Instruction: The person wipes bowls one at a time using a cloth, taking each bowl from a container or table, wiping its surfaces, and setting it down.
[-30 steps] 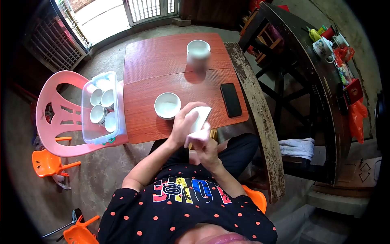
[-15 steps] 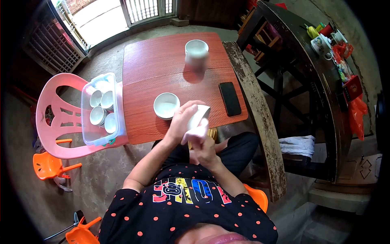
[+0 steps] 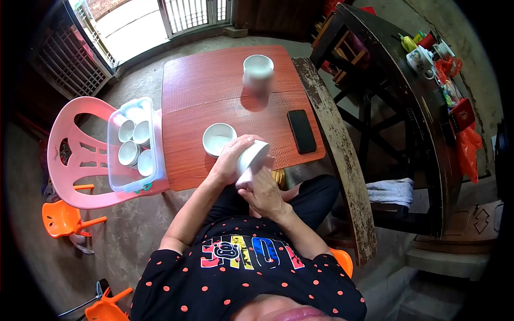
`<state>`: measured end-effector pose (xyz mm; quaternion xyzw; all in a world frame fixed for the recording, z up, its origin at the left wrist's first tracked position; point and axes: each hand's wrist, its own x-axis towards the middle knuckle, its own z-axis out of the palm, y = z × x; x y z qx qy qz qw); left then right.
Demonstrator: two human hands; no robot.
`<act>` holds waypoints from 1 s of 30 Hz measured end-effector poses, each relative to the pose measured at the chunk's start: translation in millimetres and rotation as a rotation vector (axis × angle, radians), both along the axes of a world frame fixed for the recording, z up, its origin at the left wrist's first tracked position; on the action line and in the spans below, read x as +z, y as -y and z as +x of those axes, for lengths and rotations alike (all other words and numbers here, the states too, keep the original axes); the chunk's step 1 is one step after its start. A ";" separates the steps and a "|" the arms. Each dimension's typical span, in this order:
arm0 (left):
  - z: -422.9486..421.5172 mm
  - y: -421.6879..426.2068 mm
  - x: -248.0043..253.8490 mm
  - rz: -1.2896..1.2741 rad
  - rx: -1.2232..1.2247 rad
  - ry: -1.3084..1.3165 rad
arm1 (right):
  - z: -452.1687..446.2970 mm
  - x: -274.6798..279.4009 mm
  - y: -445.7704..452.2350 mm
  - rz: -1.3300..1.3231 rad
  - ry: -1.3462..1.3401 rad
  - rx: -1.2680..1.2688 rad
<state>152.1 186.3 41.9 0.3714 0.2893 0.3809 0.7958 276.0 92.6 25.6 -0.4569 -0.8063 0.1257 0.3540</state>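
A: Nearest first. Any writing?

B: My black shirt (image 3: pixel 214 281), orange-red dots, big block letters (image 3: pixel 262 252) across the chest in red, yellow and blue. Upside down from up here; the blue one reads as an O, the others I can't swear to. Cartoon animal face among them.

A: Hands?

B: Left hand (image 3: pixel 229 160) is wrapped round one side of a white bowl (image 3: pixel 253 155), tipped over, at the table's near edge. Right hand (image 3: pixel 266 197) is bunched on a pale cloth (image 3: pixel 244 180), pressed to the bowl's near side. Its fingers are partly blurred; exact grip, can't tell.

A: Next out?

B: Red-brown table (image 3: pixel 195 107). Second bowl (image 3: pixel 219 138), also white, upright just beyond my left hand. Black phone (image 3: pixel 302 131) lies flat to the right. Paint-worn bench (image 3: pixel 338 147) along the table's right edge.

A: Left side?

B: Clear plastic tub (image 3: pixel 155 155) on a pink chair (image 3: pixel 58 150), white bowls (image 3: pixel 128 153) inside, some stacked.

A: Far stuff, quick.

B: White bowlware (image 3: pixel 258 65) toward the table's far edge, lower part smeared; one or a stack, can't tell. Right: dark wooden table (image 3: pixel 412 88) with a patterned teapot (image 3: pixel 419 60) and a red plastic bag (image 3: pixel 469 152), any print too small to read. Farthest, bright doorway (image 3: pixel 134 29).
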 end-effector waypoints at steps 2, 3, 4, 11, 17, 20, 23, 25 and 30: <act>-2.3 0.5 0.1 0.080 -0.013 -0.025 | 8.0 -7.6 10.7 -0.550 -0.592 0.047; -1.6 2.0 1.3 0.087 -0.011 -0.023 | 8.8 -10.1 14.5 -0.827 -0.893 0.068; -0.6 3.9 3.8 0.093 -0.010 -0.023 | 7.9 -11.5 16.7 -0.792 -1.114 0.122; -0.8 5.3 11.4 0.082 0.059 -0.051 | -8.6 -3.3 -6.0 0.001 -0.181 -0.040; 6.7 17.1 6.0 0.651 0.275 -0.342 | -5.4 52.4 -9.2 -0.793 -1.962 -0.046; 11.8 19.1 2.5 0.938 0.387 -0.404 | 14.7 -13.5 -17.4 -0.604 -1.545 0.182; 15.6 20.1 7.8 0.549 0.197 -0.269 | -21.6 6.3 0.6 -0.275 -0.832 -0.340; 17.2 12.6 3.6 0.151 0.033 -0.091 | -24.2 -28.3 1.2 0.000 -0.531 -0.246; 16.3 9.7 -9.0 -0.120 0.013 0.052 | -6.2 -45.4 -9.4 0.338 -0.108 -0.211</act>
